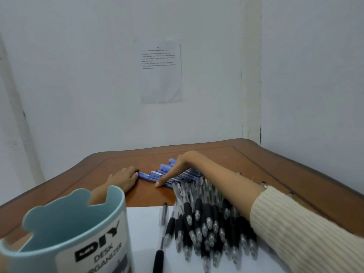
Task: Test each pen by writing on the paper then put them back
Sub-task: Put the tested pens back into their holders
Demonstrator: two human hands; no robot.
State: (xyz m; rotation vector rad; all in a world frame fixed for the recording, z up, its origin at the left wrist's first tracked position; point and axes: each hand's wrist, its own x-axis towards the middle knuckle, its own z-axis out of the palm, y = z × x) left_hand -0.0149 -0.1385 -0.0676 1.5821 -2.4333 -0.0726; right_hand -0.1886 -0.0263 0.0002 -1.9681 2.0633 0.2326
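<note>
Several blue pens (157, 172) lie in a row on the brown desk (226, 154), far from me. My left hand (123, 179) rests palm down, its fingertips touching the left ends of the blue pens. My right hand (173, 170) stands on edge with fingers straight, pressed against the near side of that row. A heap of black-grip clear pens (206, 219) lies under my right forearm, partly on the white paper (143, 229). One black pen (162, 229) lies apart on the paper. The light blue desk organizer (65, 233) stands at near left, hiding my left forearm.
A printed sheet (161, 71) is taped to the white wall behind the desk. The desk fits into a wall corner at the right. My right sleeve (307, 229) is cream ribbed knit.
</note>
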